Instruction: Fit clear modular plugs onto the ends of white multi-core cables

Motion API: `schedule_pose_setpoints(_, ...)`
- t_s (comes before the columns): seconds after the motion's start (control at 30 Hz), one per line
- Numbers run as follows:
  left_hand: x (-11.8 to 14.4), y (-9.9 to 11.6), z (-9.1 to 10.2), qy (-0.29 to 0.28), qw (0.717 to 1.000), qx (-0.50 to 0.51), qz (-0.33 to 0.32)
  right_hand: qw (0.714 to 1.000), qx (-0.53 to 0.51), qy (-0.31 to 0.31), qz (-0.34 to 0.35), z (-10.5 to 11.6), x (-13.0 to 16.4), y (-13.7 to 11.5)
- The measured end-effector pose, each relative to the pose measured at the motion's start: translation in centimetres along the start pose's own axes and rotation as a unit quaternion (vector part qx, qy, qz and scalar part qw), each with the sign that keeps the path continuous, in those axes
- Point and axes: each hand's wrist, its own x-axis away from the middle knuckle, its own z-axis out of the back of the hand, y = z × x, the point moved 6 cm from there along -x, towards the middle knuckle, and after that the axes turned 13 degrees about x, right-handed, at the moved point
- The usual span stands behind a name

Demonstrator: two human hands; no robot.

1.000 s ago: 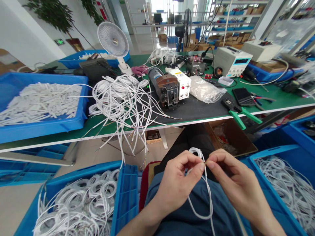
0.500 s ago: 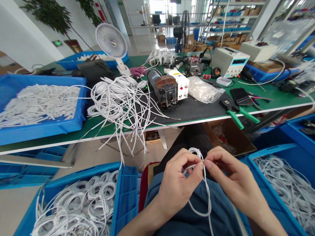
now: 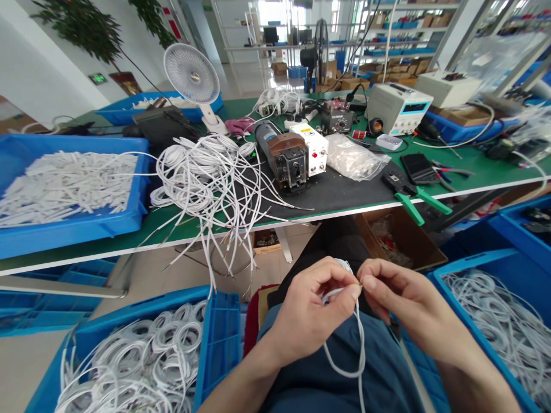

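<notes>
Above my lap, a looped white cable (image 3: 360, 350) hangs from my left hand (image 3: 321, 307), whose thumb and forefinger pinch it near one end. Fingertips of my right hand (image 3: 398, 292) are pinched together right beside the left ones, on what looks like the thin bared end of that cable; the tip itself is mostly hidden. Part of the coil shows behind the left fingers. Ahead on the bench lies a tangled heap of white cables (image 3: 202, 178), their stripped ends hanging over the front edge.
Blue crates of coiled cables (image 3: 217, 344) and loose cables (image 3: 434, 281) flank me. On the bench are a blue tray of white pieces (image 3: 142, 195), a fan (image 3: 191, 73), a brown-and-black machine (image 3: 290, 160), a plastic bag (image 3: 355, 158), green-handled pliers (image 3: 411, 201) and a power supply (image 3: 398, 109).
Both hands stay close together over my lap. The right fingers have shifted slightly at the cable's end, and the hanging loop has swung a little left. The view has moved slightly.
</notes>
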Motion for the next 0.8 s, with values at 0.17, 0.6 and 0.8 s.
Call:
schedule_pose_setpoints(0.17, 0.1, -1.7, -0.5, 0.027, 0.993, 0.083, 0.076, 0.990, 0.096, 0.097, 0.030, 0.3, 0.6, -0.5)
schedule_pose_setpoints(0.6, -0.2, -0.8, -0.1, 0.041, 0.998, -0.028, 0.044, 0.989, 0.105, 0.104, 0.026, 0.6, 0.3, -0.1)
schedule_pose_setpoints(0.8, -0.9, -0.7, -0.4, 0.038, 0.998, 0.000, 0.058, 0.993, 0.027, 0.108, 0.030, 1.1, 0.2, 0.3)
